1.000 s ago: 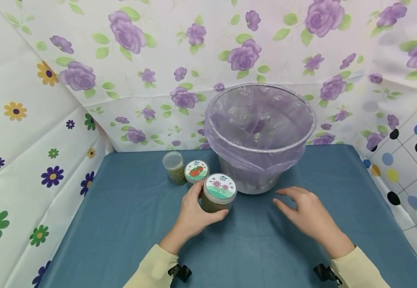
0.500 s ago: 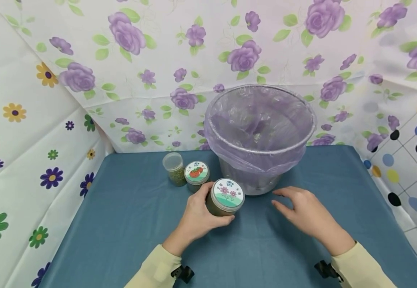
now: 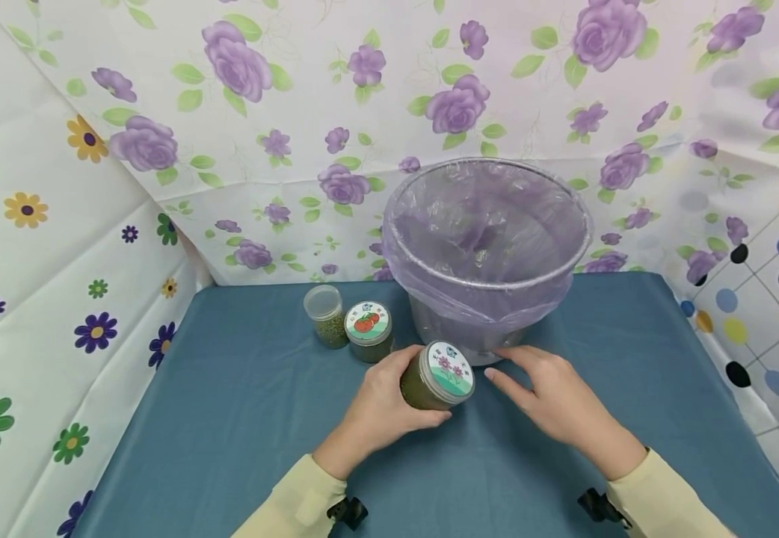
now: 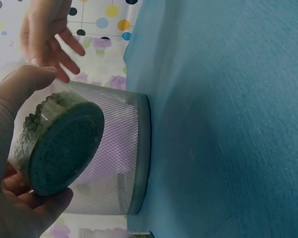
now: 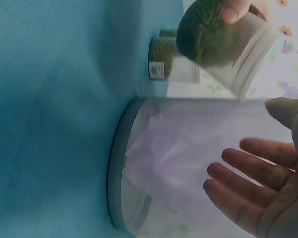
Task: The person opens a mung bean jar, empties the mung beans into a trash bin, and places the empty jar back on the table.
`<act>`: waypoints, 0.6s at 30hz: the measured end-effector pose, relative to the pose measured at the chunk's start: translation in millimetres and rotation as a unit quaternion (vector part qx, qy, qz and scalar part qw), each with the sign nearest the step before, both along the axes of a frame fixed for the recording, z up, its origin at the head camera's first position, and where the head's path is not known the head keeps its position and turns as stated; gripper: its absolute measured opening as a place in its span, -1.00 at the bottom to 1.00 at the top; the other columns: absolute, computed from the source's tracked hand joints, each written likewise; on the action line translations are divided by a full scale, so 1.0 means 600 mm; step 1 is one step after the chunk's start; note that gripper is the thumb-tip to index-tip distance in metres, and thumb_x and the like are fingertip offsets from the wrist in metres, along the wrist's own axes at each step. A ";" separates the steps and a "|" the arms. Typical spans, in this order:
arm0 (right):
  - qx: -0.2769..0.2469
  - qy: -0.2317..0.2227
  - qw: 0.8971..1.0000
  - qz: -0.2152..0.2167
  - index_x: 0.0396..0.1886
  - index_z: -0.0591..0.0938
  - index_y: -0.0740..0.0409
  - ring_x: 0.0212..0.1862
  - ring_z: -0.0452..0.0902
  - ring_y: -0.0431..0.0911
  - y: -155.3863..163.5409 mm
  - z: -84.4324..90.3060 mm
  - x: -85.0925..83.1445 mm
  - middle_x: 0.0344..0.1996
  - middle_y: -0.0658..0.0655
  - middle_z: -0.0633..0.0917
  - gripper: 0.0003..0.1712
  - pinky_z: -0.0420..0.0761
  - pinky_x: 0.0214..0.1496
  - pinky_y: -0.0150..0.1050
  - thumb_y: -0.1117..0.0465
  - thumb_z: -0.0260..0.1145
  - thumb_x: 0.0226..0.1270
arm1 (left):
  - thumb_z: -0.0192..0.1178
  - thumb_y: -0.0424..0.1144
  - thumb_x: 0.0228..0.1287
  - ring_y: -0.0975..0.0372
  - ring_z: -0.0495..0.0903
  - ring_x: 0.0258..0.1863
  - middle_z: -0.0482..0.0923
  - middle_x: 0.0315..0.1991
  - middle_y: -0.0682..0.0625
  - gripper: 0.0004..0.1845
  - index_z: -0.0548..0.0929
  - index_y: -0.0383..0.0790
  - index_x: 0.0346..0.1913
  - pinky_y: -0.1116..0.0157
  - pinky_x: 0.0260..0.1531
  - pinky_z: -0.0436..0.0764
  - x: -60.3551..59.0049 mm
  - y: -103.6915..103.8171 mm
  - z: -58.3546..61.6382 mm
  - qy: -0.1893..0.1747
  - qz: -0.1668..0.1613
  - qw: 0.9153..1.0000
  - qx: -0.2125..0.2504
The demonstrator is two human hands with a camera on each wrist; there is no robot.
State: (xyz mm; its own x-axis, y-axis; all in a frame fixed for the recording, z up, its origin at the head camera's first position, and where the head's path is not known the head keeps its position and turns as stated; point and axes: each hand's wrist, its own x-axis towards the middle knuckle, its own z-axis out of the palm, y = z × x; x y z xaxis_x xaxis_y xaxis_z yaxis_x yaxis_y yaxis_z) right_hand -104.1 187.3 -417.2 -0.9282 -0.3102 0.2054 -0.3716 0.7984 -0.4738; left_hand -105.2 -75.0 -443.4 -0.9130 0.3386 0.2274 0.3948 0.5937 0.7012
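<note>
My left hand grips a clear jar partly filled with green granules, thumb on the near side and fingers behind. Its round lid bears pink flowers on a white and green label. The jar is lifted and tilted, lid leaning right; its green base faces the left wrist camera. My right hand hovers to the right of the lid, apart from it, fingers extended and holding nothing. To the left, a jar with a tomato-printed lid stands beside a smaller clear jar of green granules.
A mesh bin lined with a translucent purple bag stands close behind both hands, at the back of the table. Blue cloth covers the table. Flower-printed sheets rise behind and at the sides.
The left hand has carried the flower-lidded jar rightward, away from the tomato-lidded jar, and tipped its lid to the right. The right hand has moved slightly left, closer to the jar.
</note>
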 end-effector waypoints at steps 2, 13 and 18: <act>-0.010 -0.015 1.000 0.004 0.21 0.49 -0.07 0.14 0.53 -0.10 -0.008 0.002 0.001 0.12 -0.04 0.59 -0.35 0.59 0.05 -0.03 -0.32 0.08 0.26 | 0.43 0.27 -0.26 0.37 0.50 0.00 0.44 0.10 0.24 -0.07 0.29 0.22 0.29 0.28 -0.07 0.59 0.000 0.004 0.000 0.005 -0.003 1.000 -0.017; -0.065 -0.066 0.995 0.046 0.35 0.33 -0.08 0.07 0.51 -0.28 -0.044 0.005 0.008 0.15 -0.14 0.51 -0.09 0.61 0.00 -0.23 -0.42 0.19 0.06 | 0.40 0.27 -0.22 0.32 0.50 0.03 0.45 0.14 0.14 -0.03 0.32 -0.01 0.32 0.28 -0.05 0.60 -0.002 0.019 0.000 0.048 -0.020 0.996 -0.071; -0.077 -0.075 0.993 0.056 0.36 0.31 -0.11 0.02 0.47 -0.37 -0.051 0.003 0.010 0.14 -0.21 0.47 0.01 0.61 -0.08 -0.31 -0.44 0.29 -0.08 | 0.33 0.33 -0.19 0.30 0.48 0.09 0.45 0.17 0.13 -0.04 0.29 0.04 0.33 0.26 -0.02 0.59 0.000 0.019 -0.003 0.053 -0.023 0.995 -0.087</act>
